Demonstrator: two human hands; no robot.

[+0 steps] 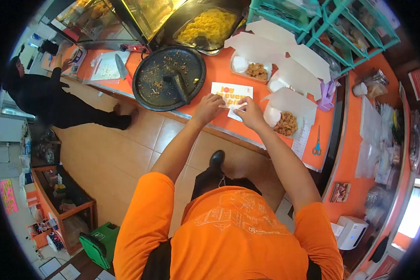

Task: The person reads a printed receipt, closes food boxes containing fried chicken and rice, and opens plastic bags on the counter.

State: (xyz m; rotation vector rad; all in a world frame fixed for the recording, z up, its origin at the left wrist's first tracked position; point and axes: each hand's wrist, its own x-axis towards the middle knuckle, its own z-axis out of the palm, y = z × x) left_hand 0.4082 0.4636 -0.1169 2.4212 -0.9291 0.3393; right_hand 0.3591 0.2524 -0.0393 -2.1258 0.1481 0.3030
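A white box [219, 88] printed with red and orange lettering lies at the counter's near edge, its lid closed. My left hand [210, 108] has its fingers closed at the box's left front corner. My right hand [251, 114] pinches a small white paper slip [235, 113] against the front side of the box. To the right stand open white boxes with rice [273, 116] and fried chicken pieces [286, 124]; another holds chicken [256, 71] beside a white rice mound. The inside of the closed box is hidden.
Left of the box sits a large stone mortar [147, 70] with a pestle [176, 87]. Beyond are a knife [121, 67] and a tray of yellow food [207, 28]. Scissors [317, 148] and a purple tape dispenser [327, 95] lie right. A person [37, 95] stands far left.
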